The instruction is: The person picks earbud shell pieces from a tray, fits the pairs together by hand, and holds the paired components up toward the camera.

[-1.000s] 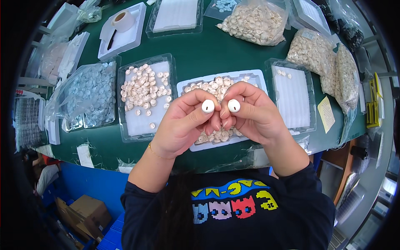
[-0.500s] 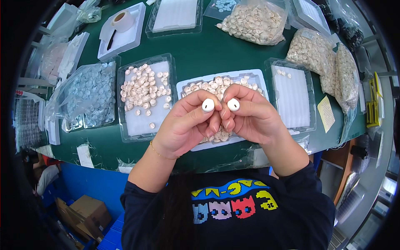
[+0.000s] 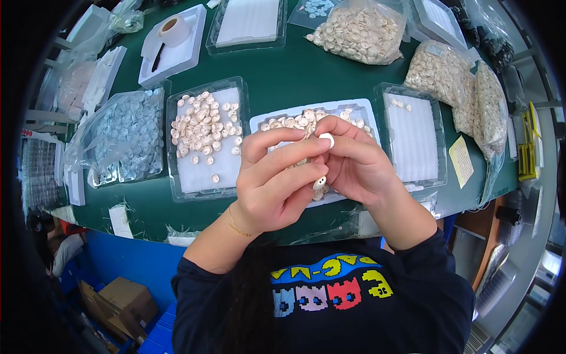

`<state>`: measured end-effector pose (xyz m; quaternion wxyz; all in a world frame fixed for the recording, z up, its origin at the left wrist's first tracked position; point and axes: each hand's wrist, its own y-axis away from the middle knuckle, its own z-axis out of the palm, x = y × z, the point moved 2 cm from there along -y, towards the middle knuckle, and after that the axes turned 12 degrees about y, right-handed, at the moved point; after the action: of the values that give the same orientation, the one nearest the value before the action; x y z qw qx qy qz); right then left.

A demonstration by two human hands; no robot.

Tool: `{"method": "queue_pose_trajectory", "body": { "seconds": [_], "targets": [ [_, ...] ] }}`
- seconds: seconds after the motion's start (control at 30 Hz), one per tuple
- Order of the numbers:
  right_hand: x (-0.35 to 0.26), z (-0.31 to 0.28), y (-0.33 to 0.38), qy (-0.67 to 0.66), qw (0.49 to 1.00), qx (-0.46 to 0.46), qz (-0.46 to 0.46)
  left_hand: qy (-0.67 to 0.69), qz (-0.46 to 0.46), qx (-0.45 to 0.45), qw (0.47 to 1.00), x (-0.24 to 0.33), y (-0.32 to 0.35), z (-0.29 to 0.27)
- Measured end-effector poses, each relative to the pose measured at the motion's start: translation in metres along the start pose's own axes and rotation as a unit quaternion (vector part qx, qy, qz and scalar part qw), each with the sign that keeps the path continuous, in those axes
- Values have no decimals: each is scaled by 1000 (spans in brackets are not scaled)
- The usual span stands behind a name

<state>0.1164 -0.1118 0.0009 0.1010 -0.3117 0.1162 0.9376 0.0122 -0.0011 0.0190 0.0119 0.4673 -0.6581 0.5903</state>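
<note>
White earbud (image 3: 328,140) pinched in right fingers (image 3: 358,151), left fingertip (image 3: 322,143) touching it. Left fingers (image 3: 298,177) curled on second earbud (image 3: 319,183); loosening could drop it into white tray (image 3: 355,104).

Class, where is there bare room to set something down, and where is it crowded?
The widest bare patch of green table lies between the back clear tray, large bag and white tray beneath both hands. A narrower strip fronts the left clear tray. Crowded: the right side, with bags, a foam tray and a yellowish note.
</note>
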Motion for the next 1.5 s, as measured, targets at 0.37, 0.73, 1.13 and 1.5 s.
{"method": "queue_pose_trajectory", "body": {
  "seconds": [0.37,0.73,1.13,1.5],
  "targets": [
    [-5,0,-3,90,992,64,-56,-104,21,-24,994,-4,-3,2],
    [-1,-16,-10,243,962,115,-48,-22,-20,12,999,-12,0,2],
    [-13,-1,-13,399,900,109,-140,154,-175,91,968,-28,4,5],
    [-18,-9,-9,423,874,104,-215,467,-346,166,797,-37,10,23]
  ]
}}
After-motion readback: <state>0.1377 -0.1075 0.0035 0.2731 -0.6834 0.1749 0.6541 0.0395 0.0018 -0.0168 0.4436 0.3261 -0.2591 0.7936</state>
